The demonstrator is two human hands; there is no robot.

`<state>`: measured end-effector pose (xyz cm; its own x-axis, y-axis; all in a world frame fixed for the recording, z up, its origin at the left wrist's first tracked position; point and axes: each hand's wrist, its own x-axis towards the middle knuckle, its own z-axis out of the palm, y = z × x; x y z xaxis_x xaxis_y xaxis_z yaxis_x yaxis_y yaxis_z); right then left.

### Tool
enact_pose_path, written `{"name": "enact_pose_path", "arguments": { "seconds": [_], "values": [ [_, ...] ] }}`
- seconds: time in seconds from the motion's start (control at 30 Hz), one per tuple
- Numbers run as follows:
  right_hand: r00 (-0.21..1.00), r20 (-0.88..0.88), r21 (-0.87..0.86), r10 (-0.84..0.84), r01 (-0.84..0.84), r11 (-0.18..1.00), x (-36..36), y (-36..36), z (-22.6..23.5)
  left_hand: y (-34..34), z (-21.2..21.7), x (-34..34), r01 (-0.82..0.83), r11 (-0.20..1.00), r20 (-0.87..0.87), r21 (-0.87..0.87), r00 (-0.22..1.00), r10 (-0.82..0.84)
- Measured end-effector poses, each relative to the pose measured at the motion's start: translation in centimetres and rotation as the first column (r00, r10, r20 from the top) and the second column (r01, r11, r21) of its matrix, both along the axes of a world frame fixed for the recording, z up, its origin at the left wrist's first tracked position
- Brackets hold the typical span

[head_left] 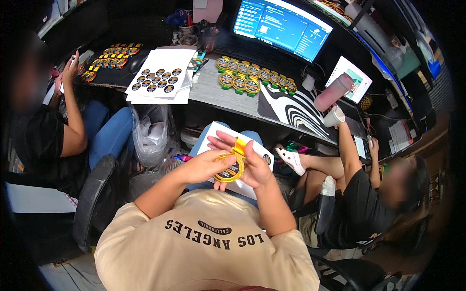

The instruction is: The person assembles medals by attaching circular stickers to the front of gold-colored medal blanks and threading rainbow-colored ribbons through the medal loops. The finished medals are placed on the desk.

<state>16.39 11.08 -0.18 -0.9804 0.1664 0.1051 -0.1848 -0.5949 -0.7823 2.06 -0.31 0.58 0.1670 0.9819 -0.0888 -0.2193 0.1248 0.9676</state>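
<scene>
A round gold medal point(233, 171) with a dark printed face is held over my lap between both hands. Its short yellow ribbon point(240, 145) stands up from the top edge. My left hand point(209, 165) grips the medal's left side, its thumb on the face near the rim. From behind and the right, my right hand point(258, 167) supports it, thumb beside the ribbon. Some fingers are hidden behind the medal. Under my hands, a white sheet point(206, 137) lies across my lap, with a dark round sticker point(267, 159) showing at its right side.
Rows of gold medals point(239, 83) lie on the grey desk point(206, 89), beside white sheets point(167, 56) with dark round stickers. A monitor point(281, 29) stands behind. One person point(43, 131) sits left holding a phone; another point(364, 203), right, holds a white cup point(334, 117). A plastic bag point(151, 138) hangs below.
</scene>
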Motion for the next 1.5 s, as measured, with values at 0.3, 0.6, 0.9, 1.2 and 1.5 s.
{"name": "enact_pose_path", "arguments": {
  "seconds": [0.3, 0.6, 0.9, 1.2, 1.5],
  "values": [
    [0.955, -0.164, -0.07, -0.247, 0.238, 0.969, -1.8, 5.4, 11.8, -1.6, -1.0, -1.2, 0.145, 0.972, -0.064, 0.185, 0.989, -0.136],
    [0.946, -0.27, 0.136, -0.181, 0.223, 0.965, -2.4, 7.8, 23.0, -0.7, -1.3, -3.1, 0.464, 0.847, -0.364, 0.261, 0.86, -0.358],
    [0.936, -0.322, 0.351, -0.144, 0.259, 0.9, -2.8, 5.2, 25.3, 2.9, 14.4, -0.8, 0.003, 0.906, 0.095, 0.423, 0.994, -0.047],
    [0.775, -0.592, 0.635, -0.222, 0.617, 0.464, 0.9, 10.5, 20.0, 1.9, 19.0, -0.5, -0.121, 0.84, -0.054, 0.529, 0.983, 0.176],
    [0.556, -0.727, 0.608, -0.402, 0.794, -0.002, 0.1, 7.5, 10.3, 1.9, 19.2, -1.7, -0.064, 0.675, -0.266, 0.735, 0.888, 0.374]
  ]
}}
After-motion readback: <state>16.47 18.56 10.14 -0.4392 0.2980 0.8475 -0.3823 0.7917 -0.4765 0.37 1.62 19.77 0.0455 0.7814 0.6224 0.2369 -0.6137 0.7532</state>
